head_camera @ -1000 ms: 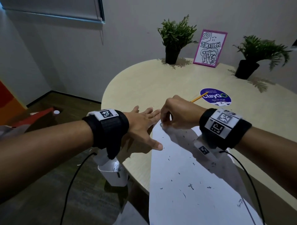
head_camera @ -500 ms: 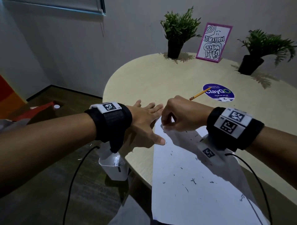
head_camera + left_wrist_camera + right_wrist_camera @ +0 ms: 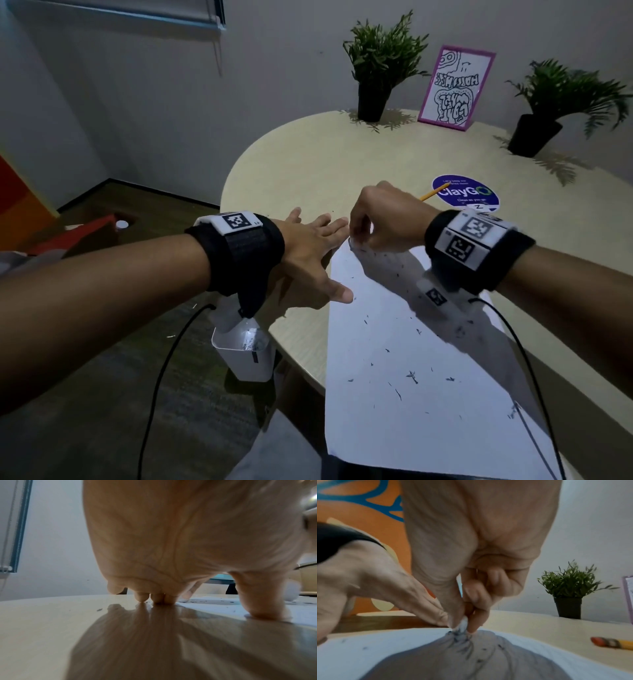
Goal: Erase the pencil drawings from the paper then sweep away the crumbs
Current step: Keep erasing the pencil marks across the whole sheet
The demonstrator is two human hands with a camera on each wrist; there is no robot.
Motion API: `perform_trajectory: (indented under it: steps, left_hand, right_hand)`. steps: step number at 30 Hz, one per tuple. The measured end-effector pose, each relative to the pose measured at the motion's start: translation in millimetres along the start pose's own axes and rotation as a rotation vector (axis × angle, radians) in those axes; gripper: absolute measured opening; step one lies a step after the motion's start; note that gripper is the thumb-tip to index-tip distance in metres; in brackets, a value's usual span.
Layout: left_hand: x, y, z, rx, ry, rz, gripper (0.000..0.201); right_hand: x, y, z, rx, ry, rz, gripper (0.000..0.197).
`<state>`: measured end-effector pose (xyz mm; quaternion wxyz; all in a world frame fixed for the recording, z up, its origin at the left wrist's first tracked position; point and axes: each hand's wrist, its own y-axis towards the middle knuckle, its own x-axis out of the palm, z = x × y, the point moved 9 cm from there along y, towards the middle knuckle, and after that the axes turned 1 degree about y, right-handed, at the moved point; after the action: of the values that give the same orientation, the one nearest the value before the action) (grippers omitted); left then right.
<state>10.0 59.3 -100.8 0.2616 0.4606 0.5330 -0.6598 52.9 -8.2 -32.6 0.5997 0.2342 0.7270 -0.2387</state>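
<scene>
pinching a small white eraser (image 3: 464, 624) between thumb and curled fingers, the right hand (image 3: 387, 219) worked at the far left corner of the paper (image 3: 411, 377), the eraser's tip pressed onto the sheet where dark smudged marks gathered under it. the left hand (image 3: 308, 253) lay flat with straight, spread fingers (image 3: 141, 597) just left of that corner, fingertips on the table (image 3: 308, 164) and the thumb (image 3: 264, 601) resting on the paper's left edge (holding it down, by the look of the contact). the two hands nearly met at the corner, though whether they touched could not be told.

the white paper ran from that corner toward the near right, its near end hanging past the table edge. dark crumbs (image 3: 412, 377) were scattered over it, thicker in the middle and near the right wrist's shadow, and a few specks lay on the bare table to the left.

a yellow pencil (image 3: 612, 643) with a red eraser end lay on the table to the right of the hands, apart from the paper, its tip over a round blue sticker (image 3: 466, 195). at the far side stood two potted plants (image 3: 376, 68) with a pink-framed picture (image 3: 455, 87) between them. a white bin (image 3: 245, 356) sat on the floor below the left wrist.
</scene>
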Motion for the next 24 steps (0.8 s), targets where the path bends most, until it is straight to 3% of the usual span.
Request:
perform_trajectory:
  steps: [2, 6, 11, 16, 21, 24]
  left_hand:
    - [-0.9, -1.1, 1.1, -0.002, -0.006, 0.005, 0.121]
    - [-4.5, -2.8, 3.0, 0.042, -0.025, 0.034, 0.108]
    - [-1.4, -2.3, 1.4, -0.011, -0.003, 0.001, 0.120]
    - [-4.7, -5.2, 3.1, 0.007, -0.020, 0.011, 0.111]
    - [-1.9, -2.1, 1.4, -0.010, -0.005, -0.002, 0.119]
    - [-1.9, -2.1, 1.3, 0.006, -0.012, 0.004, 0.115]
  right_hand:
    - [1.0, 0.8, 0.6, 0.022, -0.013, 0.021, 0.004]
    - [15.6, -14.1, -32.5, -0.118, 0.067, -0.063, 0.008]
    - [1.4, 3.5, 3.3, 0.036, 0.016, 0.041, 0.003]
    - [12.2, -9.9, -23.7, -0.092, 0.068, -0.062, 0.003]
    - [1.7, -1.7, -2.0, -0.036, 0.030, 0.046, 0.004]
    - [12.1, -17.5, -26.2, -0.149, 0.096, -0.070, 0.002]
